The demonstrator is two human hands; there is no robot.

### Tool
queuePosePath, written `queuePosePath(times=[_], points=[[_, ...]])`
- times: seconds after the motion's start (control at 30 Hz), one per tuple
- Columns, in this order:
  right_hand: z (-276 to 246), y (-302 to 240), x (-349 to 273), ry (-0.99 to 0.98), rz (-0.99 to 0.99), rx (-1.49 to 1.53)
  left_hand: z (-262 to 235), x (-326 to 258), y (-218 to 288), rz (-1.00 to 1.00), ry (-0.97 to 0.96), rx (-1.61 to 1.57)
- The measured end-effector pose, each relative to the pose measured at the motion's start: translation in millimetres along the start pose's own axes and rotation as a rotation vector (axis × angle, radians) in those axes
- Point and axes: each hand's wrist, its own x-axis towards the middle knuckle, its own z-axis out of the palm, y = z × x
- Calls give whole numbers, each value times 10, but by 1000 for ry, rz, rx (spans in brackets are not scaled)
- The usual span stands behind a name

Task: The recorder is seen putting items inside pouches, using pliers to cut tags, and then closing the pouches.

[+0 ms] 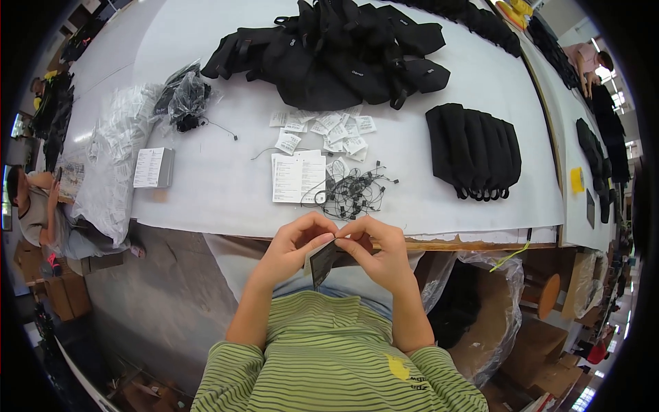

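Pinching a small dark card [322, 261] together, left hand [292, 247] and right hand [377, 250] close fingers on it (near the bench [220, 192] edge); strings [353, 192], tags [322, 127] and bags [336, 51] at 12 o'clock lie unassembled.

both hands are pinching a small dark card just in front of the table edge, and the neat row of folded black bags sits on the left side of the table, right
Not quite. The head view shows the row of folded black bags on the table's right side, not the left. The rest holds: left hand and right hand pinch the small dark card.
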Motion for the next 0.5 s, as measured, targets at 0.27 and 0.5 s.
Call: queuePosePath(times=[0.27, 0.5], points=[[-85, 133, -70, -43, 48, 303, 92, 32, 73, 66, 43, 21], [-135, 216, -105, 108, 145, 290, -84, 876, 24, 215, 132, 199]])
